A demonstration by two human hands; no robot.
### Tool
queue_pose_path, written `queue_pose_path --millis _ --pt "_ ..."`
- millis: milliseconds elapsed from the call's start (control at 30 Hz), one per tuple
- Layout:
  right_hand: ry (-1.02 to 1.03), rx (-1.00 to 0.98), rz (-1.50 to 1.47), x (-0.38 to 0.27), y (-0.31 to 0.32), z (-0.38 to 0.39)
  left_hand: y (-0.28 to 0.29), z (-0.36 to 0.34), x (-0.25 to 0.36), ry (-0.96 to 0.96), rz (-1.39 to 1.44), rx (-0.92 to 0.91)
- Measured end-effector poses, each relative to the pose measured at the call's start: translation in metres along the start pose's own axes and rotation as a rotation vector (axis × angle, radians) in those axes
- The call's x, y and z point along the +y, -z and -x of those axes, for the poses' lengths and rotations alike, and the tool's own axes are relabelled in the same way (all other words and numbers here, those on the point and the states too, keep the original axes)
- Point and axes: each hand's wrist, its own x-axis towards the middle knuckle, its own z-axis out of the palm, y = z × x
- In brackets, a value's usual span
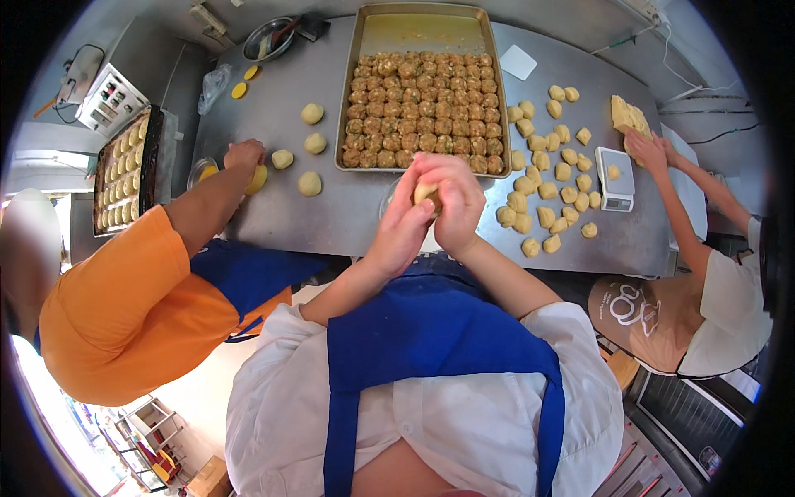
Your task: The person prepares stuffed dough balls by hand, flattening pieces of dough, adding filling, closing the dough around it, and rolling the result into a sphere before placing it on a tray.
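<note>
Table [273,215]: brushed steel, dull sheen, lightly smeared. Baking tray [352,99]: metal, oily gloss at the bare upper end; filling balls [422,108] in it look rough, crumbly, matt. Dough pieces [542,178]: soft, smooth, matt, pale. Dough lump [426,192] pressed betw. left hand [403,228] & right hand [455,203]: same finish. Apron [431,331]: blue cloth, matt. Scale [617,178]: plastic w/ metal plate.

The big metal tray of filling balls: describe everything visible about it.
The metal tray is rectangular with a raised rim and sits flat on the steel table, beyond the person's hands. Brown, green-flecked filling balls pack its near two thirds in tight rows; the far end is bare and smeared yellowish. Pale dough pieces lie beside it. No hand touches it.
</note>
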Motion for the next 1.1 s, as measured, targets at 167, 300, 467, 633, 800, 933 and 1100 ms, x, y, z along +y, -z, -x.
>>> queue_pose_path --millis 167,300,467,633,800,933,1100 --pt "0.072 -0.351 0.074 -0.028 0.007 -0.024 0.009 0.005 -0.011 -0.158 0.011 0.041" --pt "0.256 -0.268 0.288 -0.013 0.004 -0.015 0.022 0.004 -0.018 -0.004 -0.128 -0.024" --pt "0.072 0.012 0.036 -0.006 0.003 -0.011 0.002 -0.002 -0.005 -0.175 0.049 -0.196" --pt "0.232 -0.219 0.189 -0.030 0.005 -0.024 0.022 -0.001 -0.010 -0.135 -0.151 -0.102" --pt "0.208 -0.198 0.137 -0.007 0.014 -0.017 0.012 -0.010 -0.003 0.038 -0.134 -0.074" --pt "0.168 -0.235 0.292 -0.014 0.002 -0.007 0.032 -0.021 0.004 0.220 0.589 -0.200" --pt "0.276 -0.519 0.602 0.000 0.011 -0.003 0.036 -0.024 -0.007 0.350 0.520 0.245"
